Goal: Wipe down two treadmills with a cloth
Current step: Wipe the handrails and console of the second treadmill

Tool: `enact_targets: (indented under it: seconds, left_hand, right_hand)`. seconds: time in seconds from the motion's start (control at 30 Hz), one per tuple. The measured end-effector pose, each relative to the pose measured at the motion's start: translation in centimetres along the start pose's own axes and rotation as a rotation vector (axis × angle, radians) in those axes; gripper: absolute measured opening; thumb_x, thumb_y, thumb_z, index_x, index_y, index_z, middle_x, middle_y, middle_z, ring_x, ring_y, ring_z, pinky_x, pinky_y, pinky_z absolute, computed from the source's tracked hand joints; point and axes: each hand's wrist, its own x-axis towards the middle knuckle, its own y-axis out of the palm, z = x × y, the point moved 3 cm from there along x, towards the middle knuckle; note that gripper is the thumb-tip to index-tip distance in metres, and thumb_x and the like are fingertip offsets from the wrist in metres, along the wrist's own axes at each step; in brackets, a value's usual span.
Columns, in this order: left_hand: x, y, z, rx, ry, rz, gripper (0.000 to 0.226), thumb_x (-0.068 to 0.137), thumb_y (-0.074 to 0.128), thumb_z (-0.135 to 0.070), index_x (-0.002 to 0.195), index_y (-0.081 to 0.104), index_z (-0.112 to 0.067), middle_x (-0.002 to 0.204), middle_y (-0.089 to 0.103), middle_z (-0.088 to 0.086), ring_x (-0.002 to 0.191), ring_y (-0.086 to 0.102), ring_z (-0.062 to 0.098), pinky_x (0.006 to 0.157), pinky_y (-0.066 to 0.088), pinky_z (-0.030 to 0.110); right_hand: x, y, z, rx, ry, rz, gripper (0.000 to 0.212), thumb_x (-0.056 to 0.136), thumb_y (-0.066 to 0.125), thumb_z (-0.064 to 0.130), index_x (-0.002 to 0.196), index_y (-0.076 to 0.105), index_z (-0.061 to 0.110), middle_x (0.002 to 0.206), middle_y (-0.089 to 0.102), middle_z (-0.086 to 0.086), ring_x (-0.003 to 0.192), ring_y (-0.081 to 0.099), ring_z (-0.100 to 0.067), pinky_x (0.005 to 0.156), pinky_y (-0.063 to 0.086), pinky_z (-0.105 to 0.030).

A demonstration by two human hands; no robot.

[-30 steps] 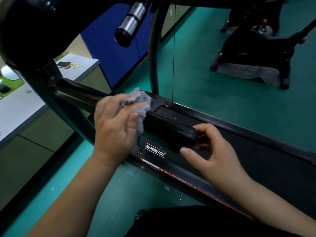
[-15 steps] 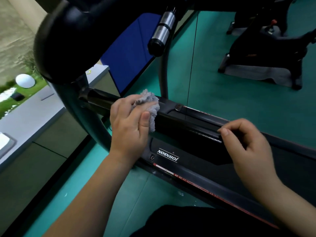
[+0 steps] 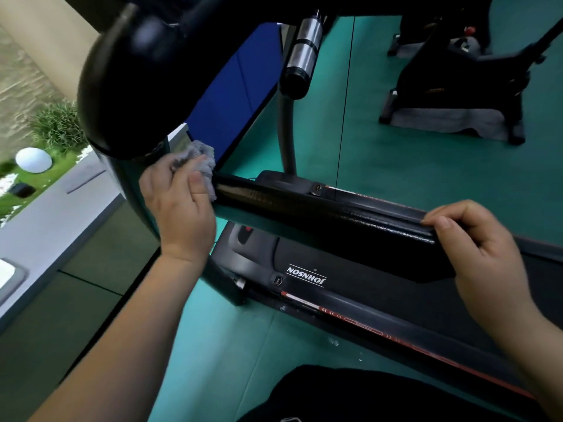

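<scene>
A black treadmill [image 3: 304,277] marked JOHNSON lies below me, its belt running to the right. Its black padded handrail [image 3: 320,217] crosses the middle of the view. My left hand [image 3: 179,205] grips a grey cloth [image 3: 198,159] and wraps it round the handrail's inner end, where the rail meets the upright post [image 3: 131,178]. My right hand [image 3: 481,254] is curled over the handrail's free outer end. The treadmill's console housing [image 3: 137,71] looms above the left hand.
A silver-and-black grip [image 3: 303,53] hangs from the console at top centre. A thin cord [image 3: 344,102] drops straight down to the deck. Another black exercise machine [image 3: 457,86] stands on a grey mat on the green floor at top right. A window ledge [image 3: 45,220] runs at left.
My left hand has slid the cloth along the handrail toward the upright post. My right hand has moved from the rail's end cap to gripping over the top of the outer end.
</scene>
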Motion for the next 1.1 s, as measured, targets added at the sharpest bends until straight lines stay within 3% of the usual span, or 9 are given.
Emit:
enact_targets:
  seconds: [0.13,0.23,0.3,0.47,0.6,0.73,0.93,1.03,1.1]
  left_hand:
    - [-3.2,0.4,-3.8,-0.021,0.006,0.005,0.036,0.097,0.040,-0.023,0.121,0.064,-0.013,0.126,0.050,0.012,0.119,0.035,0.028,0.109,0.017,0.021]
    - [-4.2,0.6,-3.7,-0.051,0.060,0.008,0.036,0.099,0.039,-0.023,0.127,0.060,-0.014,0.131,0.046,0.014,0.122,0.036,0.028,0.110,0.028,0.040]
    - [-3.5,0.6,-2.4,-0.046,0.019,-0.024,0.037,0.100,0.037,-0.024,0.127,0.060,-0.014,0.130,0.045,0.018,0.123,0.036,0.029,0.109,0.031,0.043]
    - [-1.9,0.3,1.2,0.041,-0.269,-0.099,0.039,0.099,0.036,-0.029,0.127,0.059,-0.015,0.130,0.042,0.022,0.119,0.039,0.035,0.105,0.027,0.032]
    - [-2.5,1.3,-0.2,-0.135,-0.448,-0.164,0.047,0.096,0.034,-0.033,0.133,0.055,-0.012,0.132,0.037,0.018,0.122,0.038,0.029,0.108,0.026,0.027]
    - [-4.3,2.5,-2.8,-0.350,-0.674,-0.301,0.049,0.096,0.037,-0.030,0.139,0.047,-0.011,0.125,0.030,0.007,0.122,0.037,0.019,0.110,0.024,0.020]
    - [-7.6,3.5,-6.0,-0.458,-0.776,-0.234,0.049,0.099,0.040,-0.026,0.146,0.035,-0.013,0.139,0.027,0.015,0.121,0.032,0.007,0.101,0.013,-0.002]
    - [-4.7,3.3,-2.3,-0.453,-0.844,-0.283,0.048,0.100,0.037,-0.025,0.145,0.036,-0.008,0.141,0.025,0.018,0.132,0.032,0.022,0.112,0.018,0.017]
    - [-3.2,2.9,-0.7,-0.458,-0.904,-0.317,0.044,0.102,0.037,-0.020,0.144,0.037,-0.005,0.141,0.027,0.019,0.135,0.032,0.028,0.111,0.020,0.019]
  right_hand:
    - [0.0,0.1,0.2,0.002,-0.004,-0.038,0.017,0.084,0.048,0.037,0.078,0.058,0.025,0.084,0.058,-0.006,0.077,0.054,-0.014,0.068,0.039,-0.008]
    - [0.0,0.1,-0.1,-0.002,-0.004,-0.030,0.018,0.094,0.052,0.020,0.078,0.058,0.026,0.083,0.057,-0.009,0.079,0.053,-0.026,0.066,0.040,-0.009]
    - [0.0,0.0,-0.3,-0.003,0.005,-0.022,0.026,0.096,0.050,0.011,0.077,0.058,0.027,0.083,0.057,-0.011,0.080,0.052,-0.030,0.064,0.039,-0.009]
    - [0.0,-0.1,-0.2,-0.003,0.011,-0.006,0.024,0.096,0.049,0.014,0.078,0.059,0.026,0.081,0.056,-0.011,0.078,0.052,-0.031,0.060,0.041,-0.014]
    - [0.0,-0.1,-0.4,-0.015,0.008,0.001,0.023,0.096,0.049,0.018,0.078,0.059,0.027,0.083,0.057,-0.011,0.077,0.054,-0.027,0.065,0.045,-0.028]
    - [0.0,-0.1,-0.2,-0.048,-0.008,0.015,0.025,0.097,0.049,0.016,0.077,0.058,0.028,0.085,0.056,-0.008,0.071,0.051,-0.006,0.062,0.040,-0.010]
    - [0.0,-0.2,0.2,-0.078,-0.022,0.024,0.026,0.098,0.047,0.016,0.079,0.058,0.029,0.086,0.056,-0.007,0.073,0.053,-0.014,0.059,0.039,-0.008]
    - [0.1,-0.2,0.0,-0.089,-0.026,0.046,0.025,0.098,0.046,0.019,0.078,0.058,0.030,0.084,0.055,-0.007,0.079,0.052,-0.029,0.058,0.041,-0.013]
    - [0.3,-0.2,-0.2,-0.099,-0.039,0.053,0.026,0.097,0.046,0.020,0.079,0.059,0.033,0.087,0.055,-0.008,0.080,0.053,-0.029,0.059,0.042,-0.015]
